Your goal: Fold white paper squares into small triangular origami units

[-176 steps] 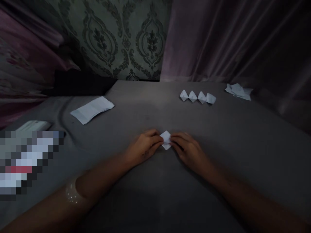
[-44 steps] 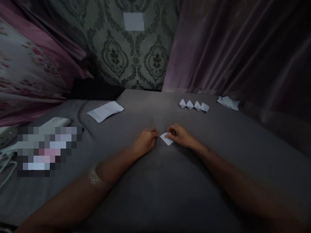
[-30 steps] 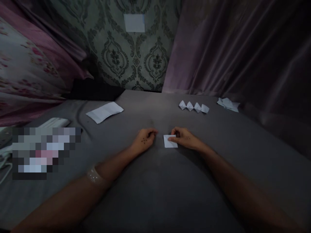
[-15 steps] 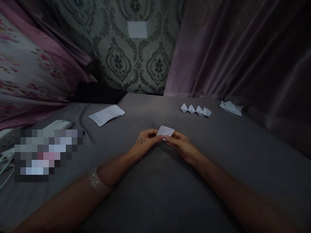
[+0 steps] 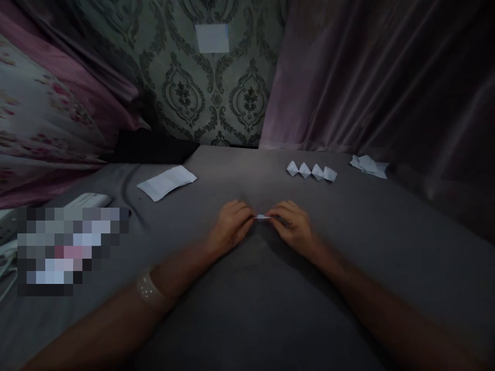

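Observation:
Between my two hands is a small folded paper, white and seen nearly edge-on as a thin sliver. My left hand pinches its left end, fingers bent and pressed together. The right end sits in the closed fingertips of my right hand. Both hands are held over the grey sheet, and the fingers cover most of the paper. Beyond my right hand, several folded paper pieces stand in a row, most of them diamond-shaped.
A stack of white paper lies at the left, crumpled paper at the far right. Black cloth rests at the back left. A blurred-out object and white cables are at the left edge. Curtains flank a patterned wall.
The folded paper has tilted from showing its diamond-shaped face to nearly edge-on. My hands have turned so their backs face up, with fingertips at its two ends. The view has shifted slightly.

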Action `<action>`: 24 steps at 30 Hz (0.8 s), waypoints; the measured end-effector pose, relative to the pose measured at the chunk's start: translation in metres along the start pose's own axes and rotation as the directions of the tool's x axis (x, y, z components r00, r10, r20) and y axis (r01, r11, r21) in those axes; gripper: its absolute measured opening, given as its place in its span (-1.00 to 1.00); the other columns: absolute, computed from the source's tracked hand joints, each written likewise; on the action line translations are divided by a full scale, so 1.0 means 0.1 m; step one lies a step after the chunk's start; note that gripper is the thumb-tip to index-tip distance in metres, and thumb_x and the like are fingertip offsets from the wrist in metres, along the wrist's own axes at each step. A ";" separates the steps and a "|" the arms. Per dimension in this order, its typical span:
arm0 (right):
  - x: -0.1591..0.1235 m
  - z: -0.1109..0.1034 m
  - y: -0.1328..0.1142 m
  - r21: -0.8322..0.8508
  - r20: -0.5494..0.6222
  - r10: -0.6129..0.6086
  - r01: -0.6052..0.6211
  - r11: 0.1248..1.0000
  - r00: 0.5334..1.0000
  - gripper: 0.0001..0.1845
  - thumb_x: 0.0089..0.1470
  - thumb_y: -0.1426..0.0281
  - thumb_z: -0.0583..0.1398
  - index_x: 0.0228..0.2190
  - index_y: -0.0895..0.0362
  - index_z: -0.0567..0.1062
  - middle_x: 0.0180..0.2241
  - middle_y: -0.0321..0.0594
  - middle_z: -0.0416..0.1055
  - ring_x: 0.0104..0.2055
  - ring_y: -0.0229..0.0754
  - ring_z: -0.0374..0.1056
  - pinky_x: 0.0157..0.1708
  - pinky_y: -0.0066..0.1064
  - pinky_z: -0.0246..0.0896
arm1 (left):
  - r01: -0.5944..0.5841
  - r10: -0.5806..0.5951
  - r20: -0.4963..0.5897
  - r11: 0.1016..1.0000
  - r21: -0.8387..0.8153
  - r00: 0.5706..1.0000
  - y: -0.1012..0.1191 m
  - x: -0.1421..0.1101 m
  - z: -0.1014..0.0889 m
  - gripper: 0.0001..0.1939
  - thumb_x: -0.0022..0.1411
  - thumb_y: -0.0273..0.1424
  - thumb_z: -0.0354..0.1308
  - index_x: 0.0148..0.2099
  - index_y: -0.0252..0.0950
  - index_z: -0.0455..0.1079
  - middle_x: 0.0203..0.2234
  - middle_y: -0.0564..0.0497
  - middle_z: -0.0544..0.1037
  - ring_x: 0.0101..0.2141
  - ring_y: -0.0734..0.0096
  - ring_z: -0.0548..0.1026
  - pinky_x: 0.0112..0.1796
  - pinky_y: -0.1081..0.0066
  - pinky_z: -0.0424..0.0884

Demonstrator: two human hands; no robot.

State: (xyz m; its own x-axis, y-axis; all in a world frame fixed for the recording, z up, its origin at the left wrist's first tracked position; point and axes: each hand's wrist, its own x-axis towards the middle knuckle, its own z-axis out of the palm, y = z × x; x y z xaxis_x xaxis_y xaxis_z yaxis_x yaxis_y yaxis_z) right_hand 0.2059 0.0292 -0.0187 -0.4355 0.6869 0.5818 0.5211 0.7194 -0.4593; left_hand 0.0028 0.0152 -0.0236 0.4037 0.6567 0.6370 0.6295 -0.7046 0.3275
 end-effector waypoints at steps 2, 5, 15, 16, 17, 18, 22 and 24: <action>-0.01 -0.02 -0.01 -0.202 0.014 -0.154 0.154 0.967 0.988 -0.79 0.19 0.49 0.09 -0.35 0.12 0.53 -0.37 -0.17 0.46 -0.31 -0.18 0.29 -0.25 -0.32 0.18 | -0.160 0.157 0.030 0.967 0.196 0.987 -0.01 0.01 -0.01 -0.80 0.34 -0.46 -0.03 -0.22 -0.35 0.43 -0.35 -0.10 0.53 -0.33 0.32 0.39 -0.28 0.32 0.31; -0.03 -0.04 0.00 -0.433 0.114 -0.240 0.266 0.861 0.964 -0.73 0.24 0.48 0.05 -0.41 0.13 0.52 -0.40 -0.16 0.44 -0.35 -0.17 0.24 -0.30 -0.32 0.11 | -0.255 0.235 0.100 0.890 0.378 0.967 -0.01 0.05 0.02 -0.73 0.37 -0.48 -0.11 -0.25 -0.36 0.41 -0.41 -0.10 0.49 -0.37 0.31 0.36 -0.32 0.32 0.27; -0.21 -0.03 0.00 -0.231 0.335 0.156 -0.080 0.970 0.929 -0.75 0.24 0.43 0.06 -0.20 0.04 0.54 -0.21 -0.14 0.43 -0.16 -0.11 0.33 -0.25 -0.31 0.21 | -0.105 -0.011 0.464 0.969 0.224 0.886 0.01 0.01 0.10 -0.72 0.37 -0.45 -0.11 -0.17 -0.35 0.44 -0.26 -0.13 0.48 -0.23 0.27 0.40 -0.21 0.30 0.35; -0.22 -0.03 0.00 -0.214 0.333 0.171 -0.103 0.972 0.927 -0.75 0.24 0.41 0.07 -0.19 0.04 0.54 -0.19 -0.14 0.43 -0.14 -0.10 0.33 -0.23 -0.29 0.22 | -0.042 -0.044 0.455 0.983 0.176 0.889 0.01 0.00 0.08 -0.73 0.37 -0.44 -0.10 -0.14 -0.33 0.45 -0.24 -0.12 0.48 -0.20 0.27 0.41 -0.19 0.31 0.36; -0.23 -0.03 0.01 -0.197 0.330 0.186 -0.125 0.972 0.926 -0.76 0.24 0.39 0.07 -0.18 0.05 0.54 -0.18 -0.14 0.43 -0.13 -0.10 0.33 -0.21 -0.28 0.23 | 0.028 -0.079 0.440 0.992 0.122 0.895 0.00 -0.01 0.07 -0.74 0.36 -0.42 -0.08 -0.13 -0.31 0.45 -0.22 -0.10 0.48 -0.19 0.28 0.41 -0.17 0.32 0.36; -0.23 -0.03 0.03 -0.176 0.325 0.200 -0.149 0.973 0.924 -0.76 0.24 0.37 0.08 -0.18 0.06 0.54 -0.17 -0.14 0.43 -0.13 -0.10 0.33 -0.20 -0.27 0.23 | 0.102 -0.119 0.425 0.993 0.065 0.897 -0.01 -0.01 0.06 -0.75 0.36 -0.40 -0.06 -0.14 -0.29 0.45 -0.22 -0.09 0.49 -0.18 0.29 0.42 -0.17 0.33 0.36; -0.21 -0.01 0.08 -0.059 0.296 0.278 -0.272 0.960 0.914 -0.79 0.21 0.32 0.12 -0.28 0.06 0.57 -0.17 -0.18 0.44 -0.15 -0.14 0.36 -0.17 -0.29 0.25 | 0.366 -0.296 0.405 0.924 -0.107 0.865 -0.03 0.02 0.06 -0.81 0.29 -0.33 0.08 -0.25 -0.25 0.50 -0.29 -0.03 0.52 -0.22 0.32 0.46 -0.19 0.37 0.35; -0.19 0.00 0.10 -0.019 0.278 0.321 -0.329 0.944 0.905 -0.80 0.19 0.31 0.14 -0.33 0.05 0.57 -0.19 -0.20 0.44 -0.19 -0.16 0.37 -0.20 -0.32 0.25 | 0.458 -0.372 0.402 0.878 -0.139 0.836 -0.03 0.04 0.06 -0.81 0.26 -0.30 0.11 -0.28 -0.25 0.51 -0.30 -0.02 0.53 -0.23 0.31 0.47 -0.19 0.36 0.34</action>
State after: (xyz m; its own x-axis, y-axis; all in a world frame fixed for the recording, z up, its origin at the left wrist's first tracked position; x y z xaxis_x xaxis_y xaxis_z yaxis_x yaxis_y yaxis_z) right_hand 0.2193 0.0233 -0.0345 -0.4311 0.8815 0.1928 0.6491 0.4514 -0.6123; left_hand 0.0066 0.0220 -0.0261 0.3704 0.9197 0.1301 0.6455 -0.3556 0.6759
